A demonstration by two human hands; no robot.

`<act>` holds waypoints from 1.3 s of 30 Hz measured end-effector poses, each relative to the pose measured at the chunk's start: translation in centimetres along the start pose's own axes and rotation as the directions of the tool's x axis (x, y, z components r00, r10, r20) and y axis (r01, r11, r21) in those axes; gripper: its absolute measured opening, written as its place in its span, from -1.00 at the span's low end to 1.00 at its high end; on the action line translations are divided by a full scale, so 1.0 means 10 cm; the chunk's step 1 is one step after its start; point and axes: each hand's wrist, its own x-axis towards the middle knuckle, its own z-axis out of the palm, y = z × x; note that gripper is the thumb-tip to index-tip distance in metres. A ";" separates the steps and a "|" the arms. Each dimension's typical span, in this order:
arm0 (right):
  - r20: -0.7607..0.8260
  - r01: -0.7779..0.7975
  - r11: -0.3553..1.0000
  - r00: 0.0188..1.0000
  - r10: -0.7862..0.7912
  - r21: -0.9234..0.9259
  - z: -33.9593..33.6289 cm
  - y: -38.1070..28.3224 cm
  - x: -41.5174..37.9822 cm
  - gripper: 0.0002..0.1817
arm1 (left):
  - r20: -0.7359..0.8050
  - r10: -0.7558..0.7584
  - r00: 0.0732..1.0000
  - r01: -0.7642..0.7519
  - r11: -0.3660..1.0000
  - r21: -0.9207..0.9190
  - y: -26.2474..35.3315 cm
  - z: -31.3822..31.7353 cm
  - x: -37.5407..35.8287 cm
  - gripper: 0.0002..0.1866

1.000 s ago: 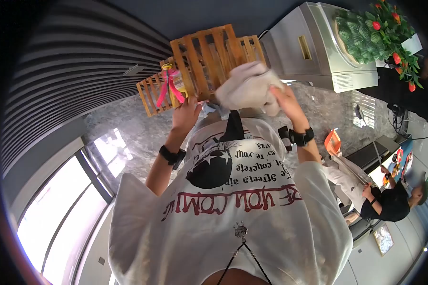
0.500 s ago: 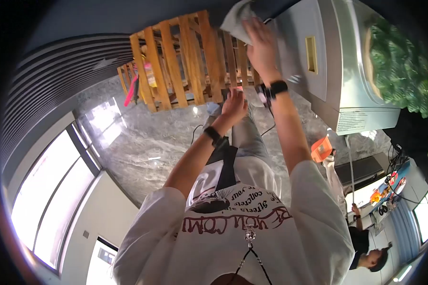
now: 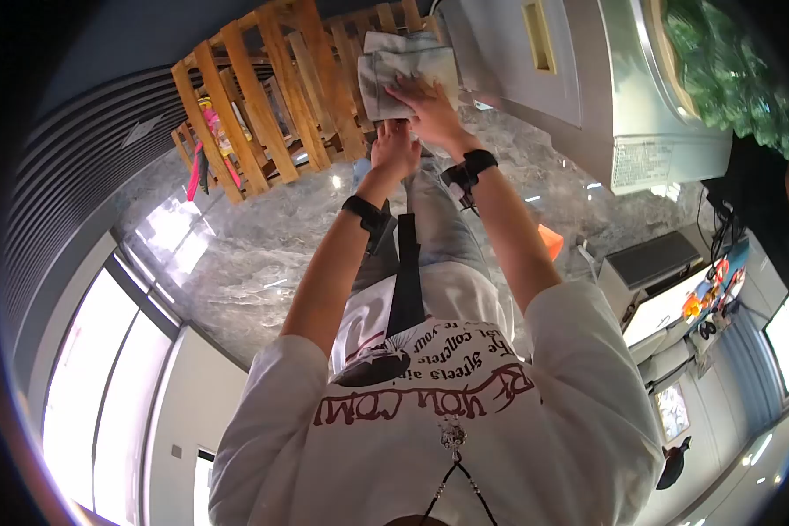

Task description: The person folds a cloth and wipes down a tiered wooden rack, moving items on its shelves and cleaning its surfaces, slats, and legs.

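A folded grey cloth (image 3: 408, 79) lies over the wooden slatted rack (image 3: 252, 101), near its right end. My right hand (image 3: 430, 112) rests flat on the cloth, fingers spread and apart. Just beside it, at the rack's near edge, my left hand (image 3: 396, 151) has its fingers bent over the wood. Its fingertips are partly hidden against the rack. Dark bands are on both wrists.
Right of the rack stands a grey metal cabinet (image 3: 517, 74) with green foliage (image 3: 719, 79) on its far side. Pink and yellow items (image 3: 209, 127) show between the slats at left. An orange object (image 3: 550, 241) is partly hidden behind my right arm.
My right hand and the cloth have come back from the far right, nearer my left hand. The cloth now lies flat. My left hand stays at the rack's edge while the view has shifted.
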 end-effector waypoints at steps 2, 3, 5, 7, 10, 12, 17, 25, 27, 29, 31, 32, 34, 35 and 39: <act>0.034 -0.059 0.997 0.998 0.057 0.040 0.04 -0.07 -0.17 -0.26 | 0.014 0.013 1.000 -0.013 1.000 0.027 -0.04 0.07 0.00 -0.40; 0.026 -0.077 0.996 0.997 0.077 0.035 0.06 -0.12 -0.24 -0.26 | 0.025 0.031 0.999 -0.032 0.999 0.028 -0.06 0.08 -0.01 -0.40; 0.002 -0.176 0.983 0.984 0.176 0.047 0.12 -0.23 -0.38 -0.38 | 0.144 0.133 0.981 -0.151 0.981 0.122 -0.15 0.09 -0.04 -0.39; 0.016 -0.239 0.968 0.971 0.239 0.076 0.13 -0.38 -0.49 -0.37 | 0.225 0.202 0.953 -0.243 0.954 0.173 -0.28 0.13 -0.09 -0.40; -0.035 -0.333 0.934 0.940 0.339 0.129 0.16 -0.60 -0.60 -0.36 | 0.151 0.241 0.959 -0.232 0.970 -0.075 -0.45 0.12 -0.16 -0.48; -0.070 -0.391 0.893 0.907 0.415 0.225 0.17 -0.73 -0.66 -0.37 | 0.131 0.286 0.949 -0.251 0.940 -0.229 -0.51 0.03 -0.19 -0.49; -0.106 -0.389 0.819 0.876 0.471 0.423 -0.11 -0.86 -0.75 -0.39 | 0.197 0.306 0.931 -0.268 0.943 -0.197 -0.43 -0.20 -0.30 -0.54; -0.184 -0.349 0.653 0.775 0.604 0.672 -1.00 -0.83 -0.22 -0.47 | 0.033 0.096 0.995 -0.049 0.738 -0.673 0.32 -0.82 -0.47 -0.65; -0.542 -0.156 0.944 0.787 0.296 0.290 -1.08 -0.65 0.07 -0.47 | -0.141 0.057 0.988 -0.139 0.707 -0.693 0.44 -0.68 -0.36 -0.66; -0.552 -0.107 0.976 0.810 0.197 0.191 -1.01 -0.41 0.39 -0.43 | -0.329 -0.025 0.944 -0.250 0.597 -0.762 0.50 -0.40 -0.26 -0.64; -0.425 -0.099 0.992 0.903 0.059 -0.073 -0.85 -0.15 0.74 -0.35 | -0.313 -0.164 0.936 -0.180 0.539 -0.823 0.53 -0.23 -0.14 -0.68; -0.418 -0.091 0.994 0.907 0.055 -0.067 -0.65 0.08 0.91 -0.35 | -0.159 -0.233 0.959 -0.011 0.534 -0.846 0.52 -0.18 -0.09 -0.70; -0.254 -0.006 0.996 0.967 -0.018 -0.094 -0.14 0.52 1.01 -0.27 | 0.069 -0.261 0.963 0.193 0.488 -0.851 0.36 0.14 0.03 -0.72; -0.244 0.003 0.996 0.969 -0.024 -0.089 -0.10 0.56 0.99 -0.27 | 0.069 -0.274 0.959 0.199 0.483 -0.853 0.32 0.26 0.02 -0.72; -0.261 0.015 0.994 0.964 -0.043 -0.111 -0.07 0.51 0.88 -0.27 | 0.075 -0.330 0.941 0.304 0.729 -0.613 0.32 0.37 0.05 -0.56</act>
